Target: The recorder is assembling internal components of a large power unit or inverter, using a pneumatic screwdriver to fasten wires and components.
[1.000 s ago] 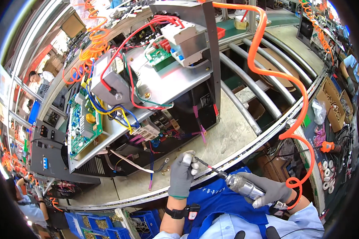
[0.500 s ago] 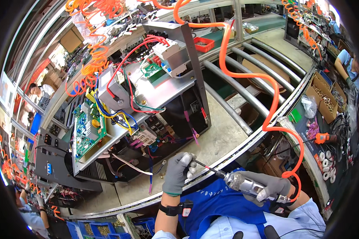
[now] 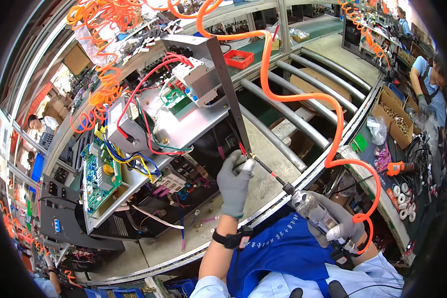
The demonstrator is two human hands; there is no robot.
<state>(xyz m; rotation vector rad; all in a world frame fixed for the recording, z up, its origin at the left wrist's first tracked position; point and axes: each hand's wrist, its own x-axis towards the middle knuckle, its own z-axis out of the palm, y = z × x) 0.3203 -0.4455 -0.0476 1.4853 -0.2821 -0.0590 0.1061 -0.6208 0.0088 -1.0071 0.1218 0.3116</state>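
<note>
Clock positions are taken from the centre of the view, with 12 at the top edge. The blue apron (image 3: 283, 248) lies at 5 o'clock; the lower edge of the view cuts it off. The gloved right hand (image 3: 340, 218), at 4 o'clock, is wrapped around a silver power screwdriver (image 3: 310, 211); the palm and fingers cover the rear of its body. The bit (image 3: 269, 171), marked with a red band, points toward 10 o'clock. The gloved left hand (image 3: 236, 179), just below centre, has its thumb and fingers narrowed beside the bit tip, at the lower corner of the upright dark panel (image 3: 229, 89). The fingers obscure the tip; whether they pinch a fastener cannot be told.

The panel belongs to an open electrical unit (image 3: 203, 116) at 10 o'clock, whose dark lower interior is hard to make out. A green circuit board (image 3: 102, 174) stands at its 9 o'clock side. An orange hose (image 3: 325, 102) runs from the driver toward 12 o'clock and leaves the top edge. Metal rollers (image 3: 288, 111) lie at 2 o'clock. Beyond them, a red tray (image 3: 239, 59) sits at 12 o'clock, its contents too small to identify. Between 2 and 3 o'clock, the dark rim of the lens partly cuts off a co-worker (image 3: 428, 79).
</note>
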